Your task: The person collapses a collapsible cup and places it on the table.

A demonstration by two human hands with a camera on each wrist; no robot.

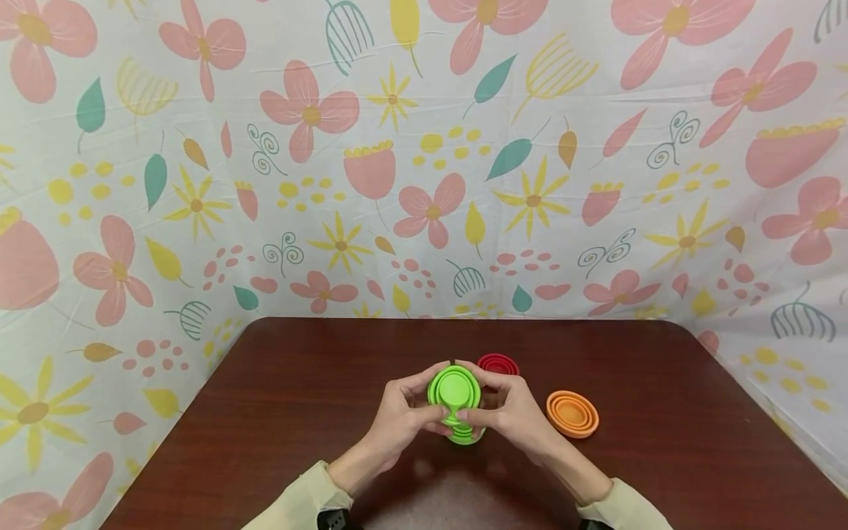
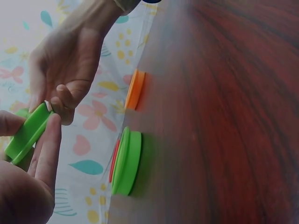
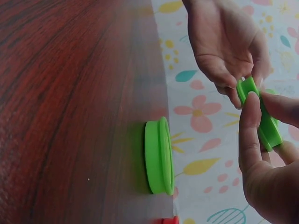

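Note:
Both of my hands hold up a round green collapsible silicone cup (image 1: pixel 454 386) with concentric rings, above the middle of the table. My left hand (image 1: pixel 392 421) pinches its left side, thumb on the near face and fingers behind. On the opposite side my right hand (image 1: pixel 514 414) grips it the same way. Seen edge-on in the left wrist view, the held cup (image 2: pixel 29 132) is a thin, tilted disc. Below the hands lies a second green ringed cup (image 1: pixel 467 436), mostly hidden in the head view; its thick rim (image 3: pixel 160 156) shows in the right wrist view.
A red ringed cup (image 1: pixel 498 363) lies behind the right hand, partly covered by it. To the right lies an orange ringed cup (image 1: pixel 573 414). The dark brown table (image 1: pixel 298 397) meets a flower-patterned cloth (image 1: pixel 430 147) at its back and sides.

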